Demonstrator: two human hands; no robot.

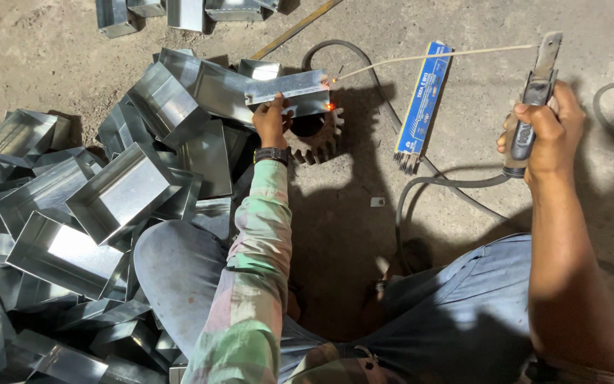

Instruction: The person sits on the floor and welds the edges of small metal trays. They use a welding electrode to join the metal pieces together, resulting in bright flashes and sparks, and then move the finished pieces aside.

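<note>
Head camera showed a heap of shiny folded sheet-metal boxes (108, 199) at left. Left hand (271, 121) pinched a flat metal box piece (289, 89) over a dark steel gear (318, 139). Right hand (545, 131) gripped the electrode holder (534, 107); its thin welding rod (428, 57) touched the glowing edge, apparently tack-welding. Bare concrete floor (463, 107) lay between.

The dusty concrete floor (463, 43) carries heaped sheet-metal boxes (119, 192), a gear (319, 139), an electrode packet (423, 98) and cable (421, 186).

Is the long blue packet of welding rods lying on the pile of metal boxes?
No, the blue packet lies on bare concrete floor.
</note>
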